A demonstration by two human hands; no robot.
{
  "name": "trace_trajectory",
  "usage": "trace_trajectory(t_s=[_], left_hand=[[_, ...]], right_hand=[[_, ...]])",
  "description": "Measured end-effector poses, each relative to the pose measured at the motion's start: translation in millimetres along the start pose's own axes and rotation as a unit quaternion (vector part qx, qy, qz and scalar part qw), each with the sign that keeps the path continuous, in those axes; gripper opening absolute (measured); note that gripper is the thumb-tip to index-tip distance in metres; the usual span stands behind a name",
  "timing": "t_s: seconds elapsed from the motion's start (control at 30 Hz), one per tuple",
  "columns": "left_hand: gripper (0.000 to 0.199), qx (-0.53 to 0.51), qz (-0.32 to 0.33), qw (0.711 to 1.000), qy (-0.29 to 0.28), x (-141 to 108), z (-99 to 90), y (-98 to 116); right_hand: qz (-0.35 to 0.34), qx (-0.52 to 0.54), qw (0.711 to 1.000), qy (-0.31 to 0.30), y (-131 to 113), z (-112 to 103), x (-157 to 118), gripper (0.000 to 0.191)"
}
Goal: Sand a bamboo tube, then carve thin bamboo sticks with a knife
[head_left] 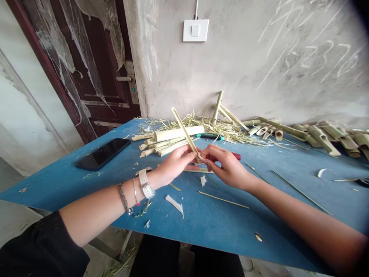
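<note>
A pale split bamboo strip slants up and away from my hands, over the table. My left hand is closed round its near end, thumb on top. Close against that same end, the fingers of my right hand are pinched together. A dark red handle-like piece shows beyond my right hand, with more red under the fingers; whether I hold it or it lies on the table cannot be made out. Behind my left hand lies a stack of bamboo pieces.
On the blue table lie a black phone at left and a green-and-black pen-like tool. Bamboo shavings are heaped along the wall. Cut bamboo tubes line the back right, and scraps and thin strips are scattered nearer me.
</note>
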State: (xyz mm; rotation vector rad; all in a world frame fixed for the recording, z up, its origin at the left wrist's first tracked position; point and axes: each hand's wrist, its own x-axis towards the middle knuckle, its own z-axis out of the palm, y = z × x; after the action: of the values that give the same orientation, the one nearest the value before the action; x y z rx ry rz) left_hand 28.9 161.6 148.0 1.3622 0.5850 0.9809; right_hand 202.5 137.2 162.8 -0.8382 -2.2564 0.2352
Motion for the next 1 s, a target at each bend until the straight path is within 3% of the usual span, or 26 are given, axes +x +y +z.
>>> trace_trajectory(t_s=[0.27,0.4,0.5,0.6,0.67,0.77,0.83,0.87,1.0], left_hand=[[0.016,0.064,0.011,0.997,0.04,-1,4.2,1],[0.013,0.11,0.018,0.992,0.052,0,1.5,2],[0.011,0.119,0.035,0.987,0.102,3,-7.0,7],[0.014,0.081,0.051,0.991,0.09,4,-12.9,12],[0.017,0.064,0.047,0.996,0.044,3,-12.2,12],[0.021,0.067,0.034,0.997,0.013,2,-8.4,8],[0.023,0.069,0.031,0.997,0.019,2,-7.7,6],[0.024,0.068,0.032,0.997,0.024,2,-8.2,5],[0.026,0.101,0.043,0.993,0.04,4,-12.4,6]], right_hand=[[0.076,0.126,0.987,-0.065,5,-3,1,0.016],[0.07,0.129,0.986,-0.082,4,-2,0,0.018],[0.083,0.195,0.972,-0.104,-2,-4,1,0.02],[0.127,0.25,0.958,-0.054,-1,-8,2,0.023],[0.153,0.222,0.963,0.018,7,-11,2,0.024],[0.155,0.074,0.982,0.08,23,-14,2,0.014],[0.124,-0.032,0.988,0.088,28,-14,1,0.003],[0.104,-0.065,0.989,0.087,29,-13,1,0.007],[0.026,-0.091,0.994,0.058,20,-11,1,0.016]])
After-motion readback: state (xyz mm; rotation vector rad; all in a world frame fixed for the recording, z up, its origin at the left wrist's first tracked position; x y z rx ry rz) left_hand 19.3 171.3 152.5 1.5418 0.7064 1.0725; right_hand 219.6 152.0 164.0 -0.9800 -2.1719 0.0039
